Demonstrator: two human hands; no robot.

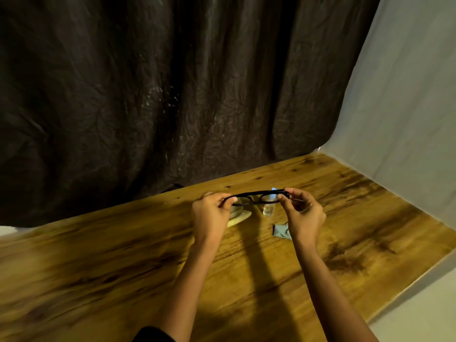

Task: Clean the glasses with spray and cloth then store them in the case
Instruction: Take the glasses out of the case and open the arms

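Both hands up over the wooden table [111, 255], holding the black-framed glasses [256, 194] in the air between them, lenses facing the camera, frame roughly level. Left hand [212, 209] pinches the left end of the frame between thumb and curled fingers. Right hand [302, 211] pinches the right end the same way, with a thin temple arm poking out past its fingers. Glasses are off the table, above the other items.

Spray bottle [269, 209] stands upright on the table just behind the glasses, small and clear, partly seen through the right lens, its pale cap showing above the frame. Pale yellowish case [240, 216] lies on the table to the left of the bottle, half hidden behind the left hand; can't tell if it is open or closed. Blue-grey cloth [281, 232] lies crumpled on the table near the right wrist, partly covered by it, apart from the bottle.

Dark patterned curtain [148, 95] hangs behind the table, white sheet [407, 95] on the right side. Black sleeve [153, 335] at the bottom edge on the left arm
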